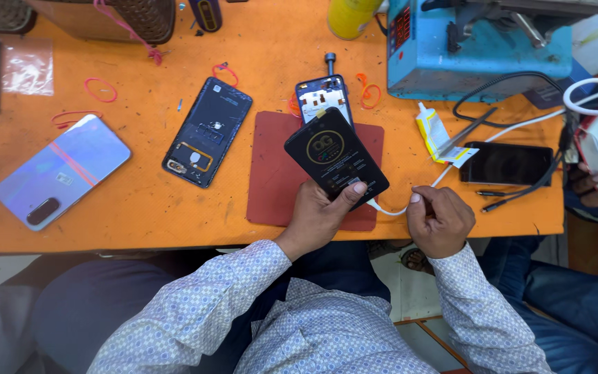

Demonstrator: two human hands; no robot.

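My left hand (320, 215) holds a black phone (335, 156) by its near end, tilted above a dark red mat (271, 173); its screen shows a round gold emblem. My right hand (439, 220) pinches a white cable (444, 173) whose plug end sits at the phone's lower corner. The cable trails right across the orange table (140, 208). Behind the held phone lies an opened phone frame (321, 95) with a screwdriver tip at its top.
A dark phone back shell (207, 131) and an iridescent back cover (61, 170) lie to the left. A black phone (506, 163), glue tube (432, 133) and tweezers sit to the right, before a blue machine (479, 48). Another person's hand (593, 185) is at the right edge.
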